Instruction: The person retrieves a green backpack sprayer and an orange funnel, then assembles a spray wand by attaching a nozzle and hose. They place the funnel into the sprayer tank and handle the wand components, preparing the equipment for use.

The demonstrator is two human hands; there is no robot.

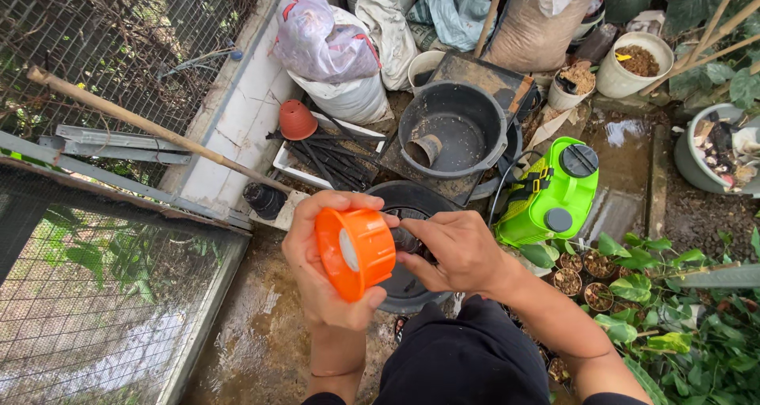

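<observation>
In the head view, the left hand (321, 266) grips an orange cap (355, 252) at the middle of the picture, above the person's dark-clothed knees; its fingers are wrapped round the cap's rim, the thumb on the upper edge and the other fingers curled under the lower edge, so the cap's open side with its white liner faces the camera. The right hand (455, 250) sits just beside the cap on its right, its fingertips pressed together on a small dark part (405, 239) that touches or nearly touches the cap's side; what that part is cannot be told. Directly beneath both hands lies a black round lid (408, 294) on the wet concrete floor (261, 334). Beyond it stands a large black tub (453, 128) with a short pipe piece lying inside. To the right of the tub lies a bright green sprayer tank (550, 195) with a black screw cap. Left of the tub, a white tray (294, 163) holds black sticks, with a red-brown pot (297, 120) upside down near it. A long wooden handle (142, 124) slants across the white ledge at left, beside wire mesh. Filled sacks (332, 49) lean at the top, and small seedling pots (582, 274) with green leaves stand at lower right.
</observation>
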